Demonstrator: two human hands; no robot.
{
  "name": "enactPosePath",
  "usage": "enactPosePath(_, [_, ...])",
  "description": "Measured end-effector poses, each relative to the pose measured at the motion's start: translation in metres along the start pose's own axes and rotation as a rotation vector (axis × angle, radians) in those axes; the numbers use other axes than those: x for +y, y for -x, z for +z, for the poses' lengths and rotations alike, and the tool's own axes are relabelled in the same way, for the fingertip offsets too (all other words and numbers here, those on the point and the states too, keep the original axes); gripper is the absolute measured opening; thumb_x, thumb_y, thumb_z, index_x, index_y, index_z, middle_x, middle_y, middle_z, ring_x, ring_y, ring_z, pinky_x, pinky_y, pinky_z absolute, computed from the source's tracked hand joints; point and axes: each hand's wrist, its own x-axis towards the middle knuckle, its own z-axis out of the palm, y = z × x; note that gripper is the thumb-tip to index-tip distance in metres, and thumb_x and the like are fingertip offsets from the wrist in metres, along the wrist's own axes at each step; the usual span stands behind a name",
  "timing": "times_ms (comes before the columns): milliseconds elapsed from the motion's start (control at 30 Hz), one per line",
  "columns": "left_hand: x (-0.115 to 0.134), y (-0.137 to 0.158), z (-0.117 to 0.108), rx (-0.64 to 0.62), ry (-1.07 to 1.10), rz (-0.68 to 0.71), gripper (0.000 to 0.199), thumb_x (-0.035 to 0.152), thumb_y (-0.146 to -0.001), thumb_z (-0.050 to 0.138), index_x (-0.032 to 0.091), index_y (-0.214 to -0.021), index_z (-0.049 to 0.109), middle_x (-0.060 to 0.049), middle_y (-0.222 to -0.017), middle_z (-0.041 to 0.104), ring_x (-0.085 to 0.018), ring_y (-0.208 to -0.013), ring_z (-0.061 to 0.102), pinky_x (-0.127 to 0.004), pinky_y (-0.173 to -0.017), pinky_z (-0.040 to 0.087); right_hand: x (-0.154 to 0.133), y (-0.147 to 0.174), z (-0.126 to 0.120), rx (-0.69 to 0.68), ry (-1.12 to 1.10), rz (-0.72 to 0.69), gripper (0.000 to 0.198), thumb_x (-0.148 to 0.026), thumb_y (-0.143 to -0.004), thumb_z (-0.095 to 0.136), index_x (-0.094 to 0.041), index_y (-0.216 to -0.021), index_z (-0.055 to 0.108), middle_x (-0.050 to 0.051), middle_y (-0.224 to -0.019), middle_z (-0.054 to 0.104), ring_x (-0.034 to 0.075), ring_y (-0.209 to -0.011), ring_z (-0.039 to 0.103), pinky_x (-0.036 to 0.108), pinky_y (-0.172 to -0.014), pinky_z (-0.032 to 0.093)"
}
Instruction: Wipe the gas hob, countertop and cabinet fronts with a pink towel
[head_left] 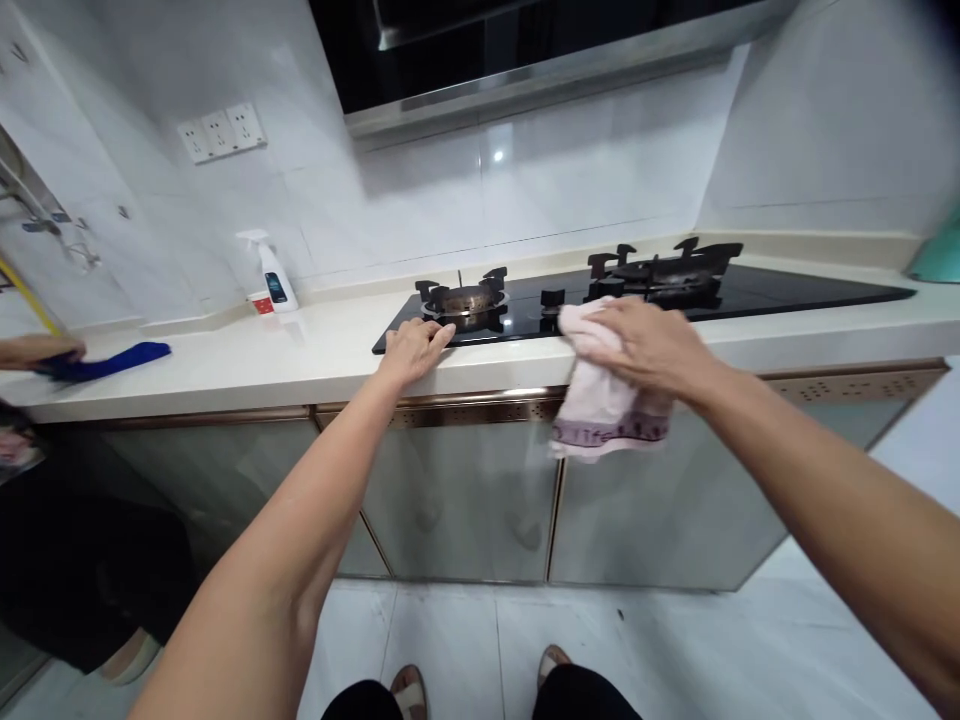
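Observation:
A black glass gas hob (pixel 795 290) is set into the white countertop (pixel 322 350). My right hand (pixel 649 345) grips a pale pink towel (pixel 600 390) at the hob's front edge, near the control knobs (pixel 553 300). The towel's lower end, with a purple lettered band, hangs over the counter's front. At the hob's front left corner rests my left hand (pixel 414 350), its fingers spread and nothing in it. Just behind it stands the left burner (pixel 463 300); the right burner (pixel 667 272) lies beyond my right hand.
A white spray bottle (pixel 276 275) stands against the wall. At far left, another person's hand (pixel 45 350) holds a blue cloth (pixel 120 362) on the counter. The range hood (pixel 540 60) hangs overhead. Cabinet doors (pixel 457 500) are below. A green object (pixel 937 250) sits at far right.

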Motion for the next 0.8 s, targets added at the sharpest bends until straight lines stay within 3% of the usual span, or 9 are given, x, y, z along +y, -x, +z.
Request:
enactPosePath(67, [0.002, 0.001, 0.0, 0.007, 0.008, 0.002, 0.056, 0.059, -0.103, 0.032, 0.025, -0.117, 0.074, -0.011, -0.125, 0.07, -0.032, -0.126, 0.056, -0.056, -0.111, 0.037, 0.048, 0.014, -0.004, 0.043, 0.035, 0.149, 0.075, -0.077, -0.095, 0.031, -0.026, -0.14, 0.061, 0.02, -0.145, 0.056, 0.041, -0.122, 0.053, 0.064, -0.092, 0.044])
enactPosePath(167, [0.005, 0.004, 0.0, 0.007, 0.012, -0.004, 0.058, 0.061, -0.102, 0.032, 0.024, -0.118, 0.073, -0.012, -0.124, 0.069, -0.032, -0.127, 0.055, -0.056, -0.112, 0.036, 0.105, 0.024, -0.001, 0.159, 0.047, 0.266, 0.08, -0.083, -0.091, 0.027, -0.026, -0.13, 0.067, 0.021, -0.13, 0.061, 0.049, -0.118, 0.053, 0.072, -0.09, 0.042])
enactPosePath(267, [0.007, 0.005, 0.0, 0.023, 0.02, -0.003, 0.059, 0.062, -0.102, 0.031, 0.024, -0.118, 0.073, -0.012, -0.122, 0.069, -0.033, -0.126, 0.055, -0.057, -0.112, 0.036, 0.114, 0.017, 0.003, 0.25, 0.02, 0.285, 0.076, -0.089, -0.085, 0.032, -0.03, -0.116, 0.069, 0.014, -0.112, 0.062, 0.049, -0.111, 0.055, 0.076, -0.086, 0.043])
enactPosePath(367, [0.007, 0.004, 0.001, 0.036, 0.023, 0.01, 0.062, 0.064, -0.102, 0.029, 0.024, -0.12, 0.073, -0.013, -0.122, 0.068, -0.034, -0.127, 0.055, -0.058, -0.112, 0.036, 0.062, 0.0, 0.002, 0.17, 0.018, 0.275, 0.073, -0.084, -0.089, 0.031, -0.027, -0.116, 0.067, 0.014, -0.114, 0.06, 0.046, -0.108, 0.056, 0.074, -0.084, 0.046])
enactPosePath(467, [0.007, 0.004, 0.001, 0.039, 0.016, 0.027, 0.063, 0.064, -0.103, 0.027, 0.025, -0.121, 0.072, -0.012, -0.123, 0.068, -0.034, -0.127, 0.055, -0.058, -0.112, 0.036, -0.025, -0.023, 0.003, 0.017, 0.016, 0.177, 0.07, -0.068, -0.099, 0.024, -0.016, -0.126, 0.063, 0.022, -0.13, 0.056, 0.045, -0.113, 0.052, 0.065, -0.09, 0.046])
enactPosePath(600, [0.007, 0.005, 0.0, 0.059, -0.024, 0.044, 0.06, 0.059, -0.105, 0.025, 0.025, -0.119, 0.072, -0.011, -0.121, 0.07, -0.033, -0.126, 0.057, -0.057, -0.109, 0.038, -0.127, -0.055, 0.015, 0.024, -0.017, 0.01, 0.058, -0.059, -0.101, 0.027, -0.021, -0.126, 0.062, 0.019, -0.131, 0.056, 0.042, -0.117, 0.05, 0.061, -0.092, 0.045])
enactPosePath(700, [0.005, 0.004, -0.002, 0.055, -0.037, 0.024, 0.063, 0.057, -0.106, 0.019, 0.023, -0.108, 0.073, -0.011, -0.117, 0.072, -0.032, -0.122, 0.06, -0.053, -0.107, 0.04, -0.165, -0.071, 0.022, 0.037, -0.056, -0.087, 0.056, -0.061, -0.099, 0.032, -0.024, -0.13, 0.06, 0.017, -0.132, 0.056, 0.041, -0.117, 0.05, 0.06, -0.094, 0.043])
enactPosePath(800, [0.004, 0.002, -0.003, 0.049, -0.026, 0.001, 0.067, 0.057, -0.106, 0.016, 0.022, -0.099, 0.072, -0.012, -0.114, 0.073, -0.032, -0.118, 0.061, -0.05, -0.104, 0.042, -0.168, -0.074, 0.022, -0.025, -0.08, -0.157, 0.065, -0.072, -0.092, 0.043, -0.025, -0.136, 0.056, 0.017, -0.136, 0.054, 0.041, -0.119, 0.048, 0.058, -0.096, 0.042])
